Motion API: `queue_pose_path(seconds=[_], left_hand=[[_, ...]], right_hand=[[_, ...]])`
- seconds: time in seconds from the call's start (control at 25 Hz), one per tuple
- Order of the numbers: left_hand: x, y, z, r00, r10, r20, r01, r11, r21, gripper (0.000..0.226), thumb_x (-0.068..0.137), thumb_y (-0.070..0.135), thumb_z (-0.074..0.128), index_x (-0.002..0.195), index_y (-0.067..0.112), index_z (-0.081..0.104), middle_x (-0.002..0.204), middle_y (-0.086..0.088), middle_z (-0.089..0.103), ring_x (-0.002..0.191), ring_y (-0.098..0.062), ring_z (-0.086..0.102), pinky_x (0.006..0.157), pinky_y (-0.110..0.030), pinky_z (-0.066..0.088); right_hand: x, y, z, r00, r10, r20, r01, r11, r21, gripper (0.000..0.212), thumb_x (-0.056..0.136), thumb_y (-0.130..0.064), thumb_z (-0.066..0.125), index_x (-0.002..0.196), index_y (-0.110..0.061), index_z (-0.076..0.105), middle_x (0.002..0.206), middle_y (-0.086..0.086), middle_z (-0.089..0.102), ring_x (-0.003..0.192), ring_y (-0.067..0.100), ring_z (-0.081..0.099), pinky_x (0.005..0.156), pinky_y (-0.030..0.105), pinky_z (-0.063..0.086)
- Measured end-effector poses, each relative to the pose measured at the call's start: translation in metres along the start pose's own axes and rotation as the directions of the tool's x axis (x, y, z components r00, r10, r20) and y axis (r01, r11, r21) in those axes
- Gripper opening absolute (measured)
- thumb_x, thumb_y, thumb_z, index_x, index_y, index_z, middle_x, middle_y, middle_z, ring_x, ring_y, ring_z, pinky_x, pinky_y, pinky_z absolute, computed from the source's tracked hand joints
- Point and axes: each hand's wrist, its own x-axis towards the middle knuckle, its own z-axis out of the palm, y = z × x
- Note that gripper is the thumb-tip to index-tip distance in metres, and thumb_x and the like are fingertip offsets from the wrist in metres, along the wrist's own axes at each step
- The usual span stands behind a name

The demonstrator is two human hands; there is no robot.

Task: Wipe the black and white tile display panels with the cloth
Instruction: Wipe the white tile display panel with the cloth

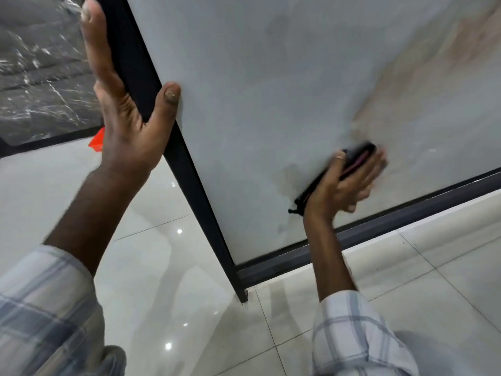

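Glossy floor [151, 267]; smudged white panel [271, 77], left hand [127, 126] round frame [189, 169], right hand [339, 185] round cloth [357, 160].

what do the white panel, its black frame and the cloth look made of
White panel: probably polished marble-look tile, pale with faint beige veins and soft sheen. Black frame: likely painted metal, matte, thin and straight-edged. Cloth, gripped by the right hand: dark fabric with red inside, too blurred to say more.
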Motion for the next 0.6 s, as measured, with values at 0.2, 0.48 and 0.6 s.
queue_pose_path(seconds=[0.2, 0.48, 0.6], left_hand=[[0.000, 0.020, -0.006, 0.967, 0.244, -0.067, -0.235, 0.964, 0.120, 0.080, 0.108, 0.024, 0.056, 0.148, -0.024, 0.006, 0.156, -0.033, 0.013, 0.151, 0.009, 0.008, 0.124, -0.045, 0.013], [0.069, 0.054, -0.045, 0.918, 0.354, -0.179, -0.308, 0.921, 0.238, 0.038, 0.108, 0.020, 0.050, 0.145, 0.015, 0.045, 0.159, -0.040, 0.026, 0.144, -0.002, 0.034, 0.113, -0.036, 0.032], [0.105, 0.069, -0.053, 0.907, 0.312, -0.283, -0.287, 0.949, 0.129, 0.039, 0.110, 0.014, 0.050, 0.149, 0.009, 0.043, 0.161, -0.038, 0.026, 0.153, -0.027, 0.032, 0.121, -0.041, 0.030]], right_hand=[[-0.036, -0.050, 0.007, 0.976, 0.145, 0.164, -0.163, 0.981, 0.106, 0.086, 0.091, -0.061, 0.046, 0.166, -0.039, 0.010, 0.174, -0.015, 0.002, 0.154, 0.027, 0.014, 0.119, 0.062, 0.019], [-0.050, -0.101, 0.004, 0.107, -0.943, 0.314, 0.987, 0.139, 0.080, 0.072, 0.080, -0.044, 0.070, 0.150, -0.038, 0.054, 0.162, -0.007, 0.044, 0.149, 0.036, 0.037, 0.098, 0.058, 0.033], [0.021, -0.112, -0.001, 0.168, -0.955, 0.245, 0.985, 0.173, -0.004, 0.065, 0.084, -0.047, 0.071, 0.146, -0.035, 0.059, 0.158, -0.003, 0.049, 0.144, 0.038, 0.041, 0.103, 0.059, 0.034]])
